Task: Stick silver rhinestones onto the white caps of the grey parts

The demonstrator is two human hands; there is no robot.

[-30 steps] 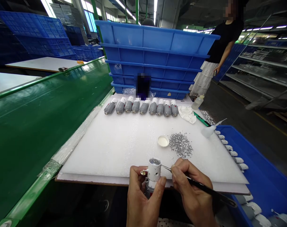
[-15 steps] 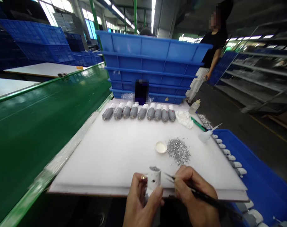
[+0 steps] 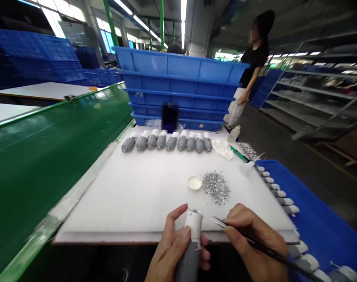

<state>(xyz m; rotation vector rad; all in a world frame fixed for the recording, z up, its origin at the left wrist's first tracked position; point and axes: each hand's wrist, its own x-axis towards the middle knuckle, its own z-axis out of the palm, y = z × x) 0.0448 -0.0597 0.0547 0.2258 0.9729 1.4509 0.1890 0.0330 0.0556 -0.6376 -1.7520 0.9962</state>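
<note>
My left hand (image 3: 174, 250) is closed round a grey cylinder with a white cap (image 3: 192, 239), held upright at the near edge of the white foam board (image 3: 137, 188). My right hand (image 3: 254, 243) pinches black tweezers (image 3: 225, 224), whose tips point left toward the cap and stop just short of it. A pile of small silver parts (image 3: 216, 187) lies on the board just beyond my right hand, beside a small white dish (image 3: 194, 182). Several finished grey-and-white cylinders (image 3: 166, 141) lie in a row at the far edge.
A green conveyor (image 3: 49, 141) runs along the left. Stacked blue bins (image 3: 181, 90) stand behind the board. A blue tray (image 3: 322, 219) at the right holds more cylinders. A squeeze bottle (image 3: 233, 134) and white cloth (image 3: 222, 149) sit far right. A person (image 3: 249, 70) stands beyond.
The view has shifted left and up. My left hand has regripped the cylinder lower, its forefinger lifting off the cap. The tweezers have drawn slightly away from the cap.
</note>
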